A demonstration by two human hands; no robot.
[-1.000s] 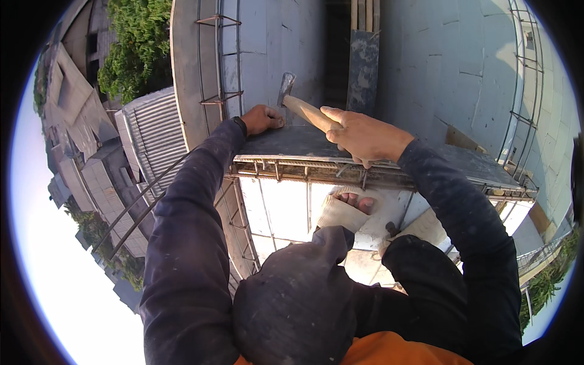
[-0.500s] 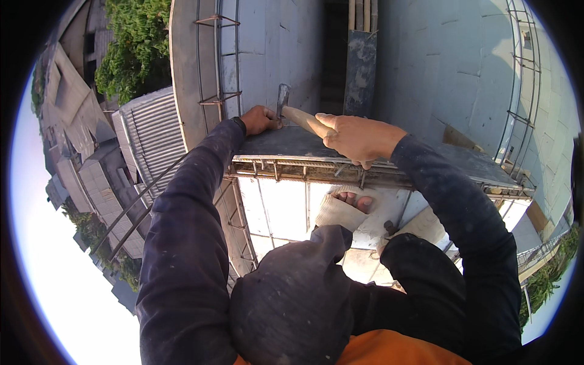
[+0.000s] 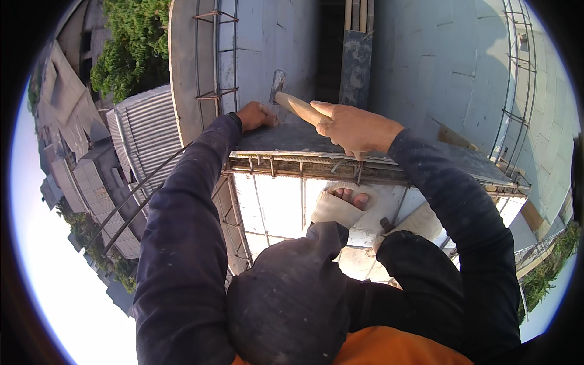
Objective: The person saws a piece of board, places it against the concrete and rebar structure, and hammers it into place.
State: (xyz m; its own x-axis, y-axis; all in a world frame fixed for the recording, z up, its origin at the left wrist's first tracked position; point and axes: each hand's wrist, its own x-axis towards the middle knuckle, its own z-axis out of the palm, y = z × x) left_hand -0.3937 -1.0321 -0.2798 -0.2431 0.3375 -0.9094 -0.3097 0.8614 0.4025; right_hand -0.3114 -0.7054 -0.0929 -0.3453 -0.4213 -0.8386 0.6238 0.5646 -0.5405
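Observation:
My right hand (image 3: 360, 129) is closed round the wooden handle of a hammer (image 3: 299, 108), its index finger stretched along the handle. The metal hammer head hangs just beyond my left fingertips, apart from them. My left hand (image 3: 257, 116) is pinched at the left end of a dark board (image 3: 286, 139), beside a pale panel wall; whatever lies between thumb and fingers is too small to make out. Under the board's near edge runs a strip of rusty steel bars (image 3: 298, 166).
Tied rebar cages stand at the left (image 3: 217, 55) and right (image 3: 517, 79). A dark upright plank (image 3: 356, 67) stands by a deep gap beyond the board. Below are my foot (image 3: 350, 196) and pale panels. Corrugated roofs (image 3: 155, 137) and trees (image 3: 131, 48) lie far down left.
The hammer head has lifted slightly away from my left fingertips. My left hand keeps its pinch at the board's end, and the whole view has shifted a little.

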